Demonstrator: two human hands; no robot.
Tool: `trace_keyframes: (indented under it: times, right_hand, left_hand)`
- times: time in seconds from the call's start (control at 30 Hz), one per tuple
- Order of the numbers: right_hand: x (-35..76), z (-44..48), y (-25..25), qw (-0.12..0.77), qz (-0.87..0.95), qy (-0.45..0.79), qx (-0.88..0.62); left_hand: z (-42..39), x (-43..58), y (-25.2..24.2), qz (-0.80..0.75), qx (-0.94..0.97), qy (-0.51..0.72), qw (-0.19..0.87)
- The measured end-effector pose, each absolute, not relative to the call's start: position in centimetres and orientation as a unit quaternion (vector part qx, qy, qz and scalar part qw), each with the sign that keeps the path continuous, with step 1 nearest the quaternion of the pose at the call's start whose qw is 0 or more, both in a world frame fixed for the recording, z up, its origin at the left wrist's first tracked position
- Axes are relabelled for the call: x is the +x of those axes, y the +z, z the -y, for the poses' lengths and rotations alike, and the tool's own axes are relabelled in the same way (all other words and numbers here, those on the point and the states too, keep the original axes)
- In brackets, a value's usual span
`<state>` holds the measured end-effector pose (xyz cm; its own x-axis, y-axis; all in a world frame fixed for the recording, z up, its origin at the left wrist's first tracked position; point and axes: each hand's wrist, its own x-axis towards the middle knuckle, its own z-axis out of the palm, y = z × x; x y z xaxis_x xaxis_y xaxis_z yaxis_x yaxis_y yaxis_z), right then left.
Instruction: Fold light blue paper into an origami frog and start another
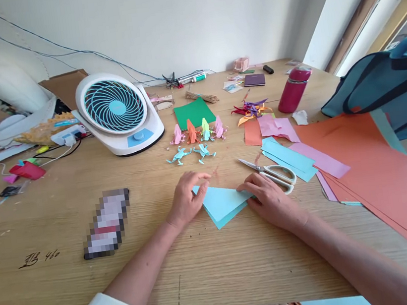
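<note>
A light blue sheet of paper (225,203), folded over on itself into a triangle-like shape, lies on the wooden table in front of me. My left hand (189,199) holds its left corner between thumb and fingers. The right corner is in my right hand (265,197), with the fingers bent over the edge. Scissors (271,171) with white handles lie just beyond my right hand, blades pointing left. Two light blue folded paper figures (204,151) stand past the sheet, in front of a row of several pink, orange and green ones (191,131).
A white fan (115,109) stands at the back left, a phone (107,223) nearer on the left. Blue strips (289,157), large orange sheets (375,175), a red bottle (294,89) and a teal bag (382,84) are on the right. A green sheet (194,112) lies behind the figures.
</note>
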<state>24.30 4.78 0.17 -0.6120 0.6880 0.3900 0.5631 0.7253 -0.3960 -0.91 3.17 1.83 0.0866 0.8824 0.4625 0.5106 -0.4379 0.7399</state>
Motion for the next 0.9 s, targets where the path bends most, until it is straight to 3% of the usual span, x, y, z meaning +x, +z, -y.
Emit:
trace_keyframes:
  times: [0.17,0.3,0.73,0.9]
  right_hand:
    - [24.7,-4.7,0.4,0.248,0.899,0.106,-0.345]
    - [24.8,-4.6,0.6,0.236,0.906,0.103,-0.336]
    - [24.8,-3.8,1.2,0.169,0.943,0.069,-0.279]
    - [24.7,-3.4,1.2,0.182,0.938,0.066,-0.288]
  left_hand:
    - [-1.0,0.3,1.8,-0.369,0.870,0.279,0.171]
    - [-0.5,1.0,1.3,-0.358,0.905,0.198,0.122]
    - [0.1,1.2,0.3,-0.363,0.916,0.170,0.031]
    - [0.3,1.4,0.5,-0.379,0.912,0.154,0.026]
